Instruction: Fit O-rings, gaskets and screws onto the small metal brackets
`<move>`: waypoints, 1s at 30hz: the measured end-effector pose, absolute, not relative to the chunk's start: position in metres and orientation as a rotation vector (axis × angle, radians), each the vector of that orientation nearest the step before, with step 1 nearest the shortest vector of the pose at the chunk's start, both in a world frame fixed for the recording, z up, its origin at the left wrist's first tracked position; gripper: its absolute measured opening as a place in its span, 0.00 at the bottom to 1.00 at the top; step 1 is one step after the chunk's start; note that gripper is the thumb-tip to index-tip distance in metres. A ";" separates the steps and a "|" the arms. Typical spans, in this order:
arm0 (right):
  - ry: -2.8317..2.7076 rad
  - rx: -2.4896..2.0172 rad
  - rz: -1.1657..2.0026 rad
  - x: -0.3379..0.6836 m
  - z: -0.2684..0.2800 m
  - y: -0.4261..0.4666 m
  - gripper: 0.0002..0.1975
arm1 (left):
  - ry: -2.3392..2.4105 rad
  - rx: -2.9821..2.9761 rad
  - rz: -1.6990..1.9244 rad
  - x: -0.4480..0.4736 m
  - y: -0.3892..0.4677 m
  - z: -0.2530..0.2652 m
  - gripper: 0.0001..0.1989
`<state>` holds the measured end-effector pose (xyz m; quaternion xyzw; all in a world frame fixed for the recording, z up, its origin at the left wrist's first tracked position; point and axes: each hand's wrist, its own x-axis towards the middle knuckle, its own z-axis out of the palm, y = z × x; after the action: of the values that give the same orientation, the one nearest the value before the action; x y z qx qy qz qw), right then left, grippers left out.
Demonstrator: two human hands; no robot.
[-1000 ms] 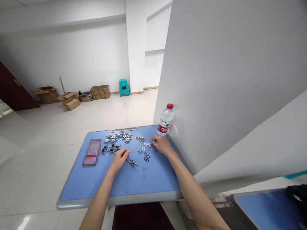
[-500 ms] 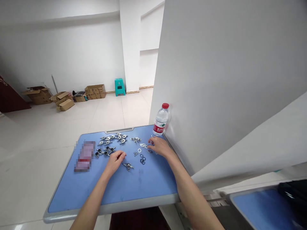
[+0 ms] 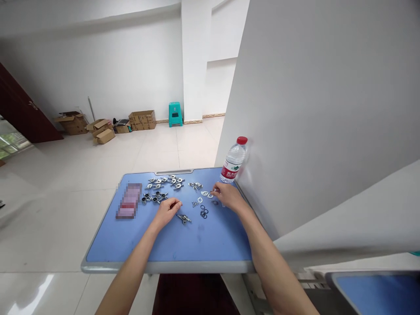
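My left hand (image 3: 168, 211) rests over the blue table with its fingers curled together; whatever they may hold is hidden. Just to its right lies a small metal assembly (image 3: 184, 218) with arms sticking out. My right hand (image 3: 227, 195) reaches to the table's right side, fingertips pinched at the edge of several flat oval metal plates (image 3: 205, 193). I cannot make out what is between them. Near this hand are black rubber rings (image 3: 204, 212), tiny screws (image 3: 194, 204), one separate oval plate (image 3: 200, 200) and a pile of small metal parts (image 3: 196, 186).
Forked metal parts (image 3: 177, 180) and metal pieces with black round openings (image 3: 156, 199) lie at the back left. A pixelated purple packet (image 3: 130, 200) sits farther left. A water bottle (image 3: 234, 159) stands beside the wall. Cardboard boxes (image 3: 142, 120) and a teal stool (image 3: 175, 113) are on the floor.
The view has shifted, so the whole scene appears farther right. My right fingertips have drawn closer together at the plates. My left hand stays beside the metal assembly.
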<state>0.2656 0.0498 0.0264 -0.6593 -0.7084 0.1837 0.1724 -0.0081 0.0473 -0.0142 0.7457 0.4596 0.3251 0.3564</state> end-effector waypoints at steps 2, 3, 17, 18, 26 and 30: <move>-1.995 -1.756 0.602 0.260 0.031 0.046 0.07 | 1.172 1.947 0.835 -0.009 0.046 -0.013 0.15; -2.006 -1.684 0.666 0.255 0.033 0.044 0.08 | 1.161 1.958 0.829 -0.009 0.046 -0.012 0.14; -2.322 -1.247 1.147 0.210 0.039 0.019 0.05 | 1.117 2.010 0.736 -0.009 0.044 -0.011 0.08; -2.336 -1.249 1.141 0.209 0.039 0.018 0.05 | 1.116 2.014 0.731 -0.009 0.044 -0.011 0.08; -2.401 -1.258 1.035 0.199 0.036 0.015 0.10 | 1.092 2.061 0.695 -0.007 0.041 -0.006 0.07; -2.401 -1.249 0.984 0.198 0.036 0.015 0.12 | 1.081 2.090 0.680 -0.006 0.040 -0.003 0.08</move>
<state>0.1979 0.0152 0.0355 -0.4298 -0.8267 0.3389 0.1304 -0.0062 0.0403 -0.0031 0.8027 0.4151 0.2611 0.3395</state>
